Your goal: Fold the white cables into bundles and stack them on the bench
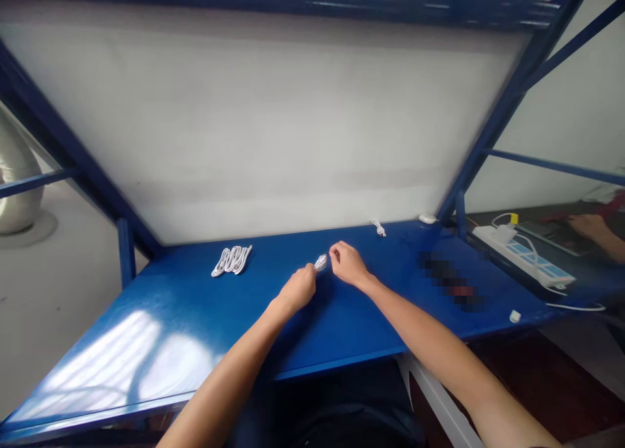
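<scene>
My left hand (299, 288) is closed around a bundled white cable (320, 262), whose looped end sticks out past the fingers. Just to the right of that bundle, my right hand (347, 262) has its fingers curled into a pinch. Whatever lies between those fingertips is too small to make out. Both hands are above the middle of the blue table (273, 331). Several coiled white cables (232, 260) lie side by side on the table to the left. A smaller white cable bundle (379, 228) lies near the back edge, right of the hands.
A white object (427, 219) sits at the back right corner, and a small white block (514, 316) near the right front. A power strip (530, 256) with cords lies at the right. Blue frame bars surround a pale panel (293, 122). Another person's hand (596, 234) shows at far right.
</scene>
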### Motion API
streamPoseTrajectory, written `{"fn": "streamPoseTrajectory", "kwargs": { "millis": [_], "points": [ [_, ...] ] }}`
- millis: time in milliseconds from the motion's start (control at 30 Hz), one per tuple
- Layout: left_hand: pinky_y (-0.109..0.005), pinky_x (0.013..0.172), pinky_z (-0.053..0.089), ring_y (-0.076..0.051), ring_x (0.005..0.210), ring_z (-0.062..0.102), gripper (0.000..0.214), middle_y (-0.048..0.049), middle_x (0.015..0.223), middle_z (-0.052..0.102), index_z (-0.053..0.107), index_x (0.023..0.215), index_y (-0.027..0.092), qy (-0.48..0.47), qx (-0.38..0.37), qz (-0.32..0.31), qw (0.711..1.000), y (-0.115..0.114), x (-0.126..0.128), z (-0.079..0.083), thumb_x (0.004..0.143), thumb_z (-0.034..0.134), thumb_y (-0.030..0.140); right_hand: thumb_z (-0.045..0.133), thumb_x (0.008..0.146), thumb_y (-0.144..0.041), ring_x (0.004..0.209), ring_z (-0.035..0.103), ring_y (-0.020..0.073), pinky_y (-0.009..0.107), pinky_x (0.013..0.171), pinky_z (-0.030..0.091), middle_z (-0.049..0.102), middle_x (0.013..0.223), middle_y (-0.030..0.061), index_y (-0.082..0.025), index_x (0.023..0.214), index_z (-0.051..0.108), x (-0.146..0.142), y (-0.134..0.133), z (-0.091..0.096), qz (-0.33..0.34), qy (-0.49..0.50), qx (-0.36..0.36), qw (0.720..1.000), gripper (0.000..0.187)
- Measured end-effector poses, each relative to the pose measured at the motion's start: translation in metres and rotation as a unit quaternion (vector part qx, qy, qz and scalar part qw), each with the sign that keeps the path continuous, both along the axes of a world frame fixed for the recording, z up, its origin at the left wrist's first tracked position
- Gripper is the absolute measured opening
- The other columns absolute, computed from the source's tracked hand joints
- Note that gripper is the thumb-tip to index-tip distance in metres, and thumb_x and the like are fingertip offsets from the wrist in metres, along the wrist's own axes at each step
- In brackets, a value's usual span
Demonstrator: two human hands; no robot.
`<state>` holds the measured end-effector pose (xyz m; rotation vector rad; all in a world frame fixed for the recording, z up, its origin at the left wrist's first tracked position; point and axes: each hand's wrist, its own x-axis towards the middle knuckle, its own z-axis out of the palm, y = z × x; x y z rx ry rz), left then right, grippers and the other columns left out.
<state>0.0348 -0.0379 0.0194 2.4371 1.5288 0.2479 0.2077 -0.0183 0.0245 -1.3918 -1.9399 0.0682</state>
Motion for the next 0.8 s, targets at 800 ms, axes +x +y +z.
{"fn": "streamPoseTrajectory", "kwargs": {
  "millis": [800],
  "points": [
    [-0.045,0.080,0.042,-0.038,0.102,0.054,0.032,-0.0267,0.102,0.061,0.063,0.102,0.005,0.162,0.134,0.221,0.952,0.053,-0.099,0.009,0.084,0.042,0.021,0.052,0.086,-0.038,0.104,0.056,0.0266,0.030,0.080,0.040,0.061,0.109,0.0173,-0.013,0.102,0.063,0.186,0.053,0.024,-0.199,-0.221,-0.217,0.930,0.032]
  ]
}}
